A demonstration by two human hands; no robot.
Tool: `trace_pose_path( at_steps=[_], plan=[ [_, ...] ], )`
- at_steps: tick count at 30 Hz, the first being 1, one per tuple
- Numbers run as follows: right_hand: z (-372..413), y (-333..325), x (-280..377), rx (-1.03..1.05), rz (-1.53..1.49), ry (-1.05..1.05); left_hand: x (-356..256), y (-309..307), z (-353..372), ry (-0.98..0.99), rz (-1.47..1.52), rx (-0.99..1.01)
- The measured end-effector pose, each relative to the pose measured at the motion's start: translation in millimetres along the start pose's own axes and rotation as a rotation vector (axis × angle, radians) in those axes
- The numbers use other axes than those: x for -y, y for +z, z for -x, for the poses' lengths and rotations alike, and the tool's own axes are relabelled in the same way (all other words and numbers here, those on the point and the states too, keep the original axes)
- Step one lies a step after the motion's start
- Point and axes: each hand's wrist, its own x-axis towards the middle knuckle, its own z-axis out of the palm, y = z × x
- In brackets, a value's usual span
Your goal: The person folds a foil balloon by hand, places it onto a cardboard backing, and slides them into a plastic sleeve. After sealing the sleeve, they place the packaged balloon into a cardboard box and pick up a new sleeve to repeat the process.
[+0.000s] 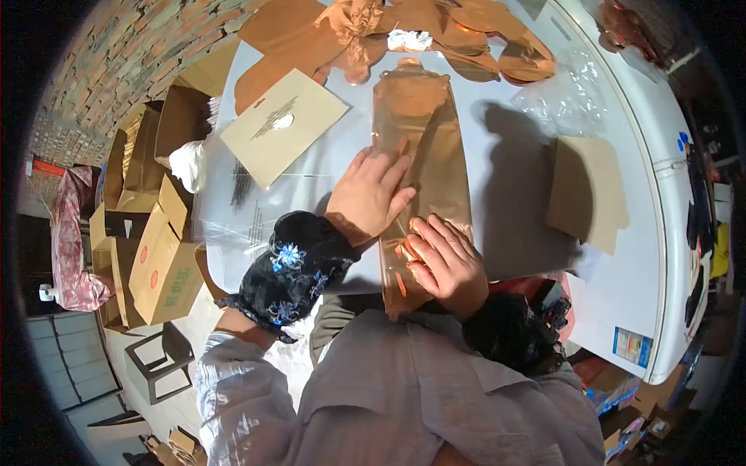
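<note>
A long, shiny copper-brown folded foil piece lies lengthwise in front of me, its near end at the table edge by my body. My left hand rests flat on its left side, fingers spread and pressing down. Lower on the same piece, my right hand has its fingers bent together around a crumpled fold of the foil. The fingertips partly hide that fold. Beyond the far end sits a small bundle of white strips. A beige printed card lies left of the foil, on clear plastic sleeves.
More flat copper-brown foil shapes cover the far side of the white table. To the right are a brown cardboard piece and crumpled clear plastic. Cardboard boxes and a dark stool stand at the left.
</note>
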Motion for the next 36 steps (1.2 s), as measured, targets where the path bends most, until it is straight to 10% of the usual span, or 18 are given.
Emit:
trace_pose_path(
  at_steps=[26,36],
  plan=[
    [-5.8,-15.4,-7.0,0.228,-0.139,-0.020,-4.4,27.9,16.0,-0.044,-0.097,0.041],
    [-125.4,14.2,-70.8,0.237,-0.053,-0.436,-0.8,36.1,19.5,-0.064,-0.056,0.026]
  ],
)
